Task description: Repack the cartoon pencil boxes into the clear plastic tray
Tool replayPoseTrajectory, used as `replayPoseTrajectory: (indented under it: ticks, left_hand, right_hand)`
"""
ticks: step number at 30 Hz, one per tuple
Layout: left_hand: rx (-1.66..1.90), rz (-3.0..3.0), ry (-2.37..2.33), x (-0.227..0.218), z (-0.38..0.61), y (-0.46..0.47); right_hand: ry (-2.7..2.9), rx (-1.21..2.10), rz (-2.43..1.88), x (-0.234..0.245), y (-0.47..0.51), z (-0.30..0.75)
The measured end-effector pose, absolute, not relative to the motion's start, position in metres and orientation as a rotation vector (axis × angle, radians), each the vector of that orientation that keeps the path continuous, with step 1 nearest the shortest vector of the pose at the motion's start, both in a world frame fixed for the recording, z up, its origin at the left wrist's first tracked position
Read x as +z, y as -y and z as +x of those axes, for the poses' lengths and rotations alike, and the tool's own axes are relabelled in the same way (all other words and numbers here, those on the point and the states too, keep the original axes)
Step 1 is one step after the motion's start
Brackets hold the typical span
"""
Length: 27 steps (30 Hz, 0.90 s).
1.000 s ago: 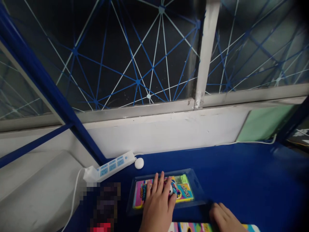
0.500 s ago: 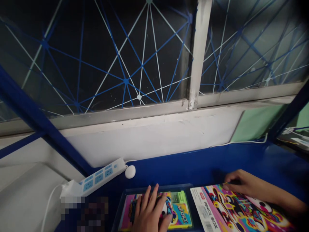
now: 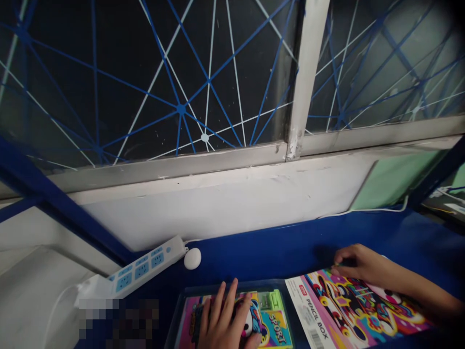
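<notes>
My left hand (image 3: pixel 227 322) lies flat with its fingers spread on a colourful pencil box (image 3: pixel 274 325) printed "SPORT", which has a lime-green part at its top right corner. The box sits inside a dark, see-through tray (image 3: pixel 203 287). To the right lies a flat, brightly printed package (image 3: pixel 327 310) with a white strip reading "PENCIL BOX" and a barcode. My right hand (image 3: pixel 354 261) is at the package's top edge, thumb and fingers closed together. A tiny greenish bit shows at its fingertips, too small to name. My right forearm covers part of the package.
A white power strip (image 3: pixel 148 266) and a round white object (image 3: pixel 192 259) lie at the left on the blue tabletop (image 3: pixel 250 252). Behind stand a white wall panel (image 3: pixel 225 203) and windows with line patterns. A blurred-out patch (image 3: pixel 134 322) is at the lower left.
The view has shifted slightly. My left hand stays on the pencil box. My right hand has risen a little at the package's top edge, with its fingers still closed.
</notes>
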State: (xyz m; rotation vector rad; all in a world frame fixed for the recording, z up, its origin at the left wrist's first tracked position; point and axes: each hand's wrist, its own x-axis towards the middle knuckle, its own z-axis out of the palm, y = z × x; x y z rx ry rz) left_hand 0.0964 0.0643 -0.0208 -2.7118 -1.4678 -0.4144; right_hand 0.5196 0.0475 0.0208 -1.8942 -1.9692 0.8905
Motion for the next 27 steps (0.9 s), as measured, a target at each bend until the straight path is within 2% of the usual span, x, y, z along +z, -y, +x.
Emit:
replayPoseTrajectory:
  ticks: [7,14,21,27]
  left_hand:
    - [-0.300,-2.905,1.447,-0.002,0.090,-0.066]
    - [-0.253,-2.985,1.854,0.034,0.109,-0.048]
    - [-0.773,-3.067,2.092,0.049,0.130,-0.025]
    - [-1.328,-2.692,2.005,0.035,0.095,-0.011]
  right_hand:
    - [1.962,0.735,-1.927,0.013,-0.037,0.502]
    - [2.060,0.470,-1.867,0.012,-0.053,0.447]
    - [2.139,0.069,-1.739,-0.002,-0.064,0.371]
    - [2.033,-0.181,-1.737,0.013,-0.054,0.375]
